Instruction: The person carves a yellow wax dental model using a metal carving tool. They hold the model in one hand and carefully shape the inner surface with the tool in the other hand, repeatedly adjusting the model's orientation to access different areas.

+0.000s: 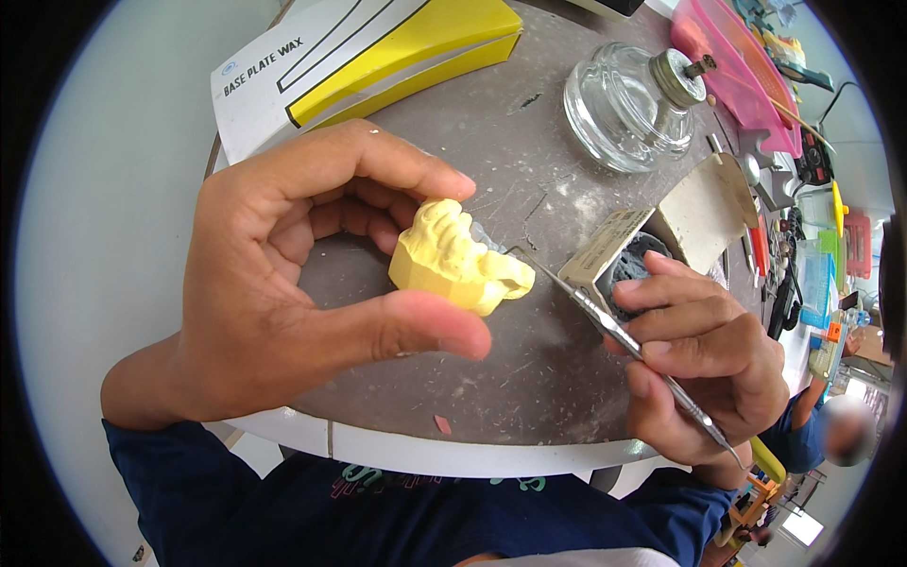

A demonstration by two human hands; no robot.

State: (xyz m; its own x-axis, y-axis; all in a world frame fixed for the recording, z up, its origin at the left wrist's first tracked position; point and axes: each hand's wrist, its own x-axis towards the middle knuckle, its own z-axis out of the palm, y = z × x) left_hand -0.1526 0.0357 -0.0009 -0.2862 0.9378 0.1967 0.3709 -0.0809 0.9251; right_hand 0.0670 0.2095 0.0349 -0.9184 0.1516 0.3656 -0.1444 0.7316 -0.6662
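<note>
A yellow plaster dental cast [449, 260] is held above the table in my left hand [269, 250], between the curled fingers and the thumb. A small translucent greyish piece [487, 236] sits along the cast's tooth row on its far side. In my right hand [704, 354] a slim double-ended metal dental carver [614, 331] is gripped like a pen. Its thin bent tip lies by the cast's right part; whether it touches cannot be made out. Behind my right fingers stands an open small cardboard box [605, 250] with a dark grey lump [638, 269] inside.
A glass spirit lamp [628, 109] with a metal cap stands at the back right. Behind my left hand lies a white and yellow cardboard box [378, 66]. A pink plastic basket [727, 71] and scattered tools are farther right. A reddish scrap [442, 424] lies near the table's front edge.
</note>
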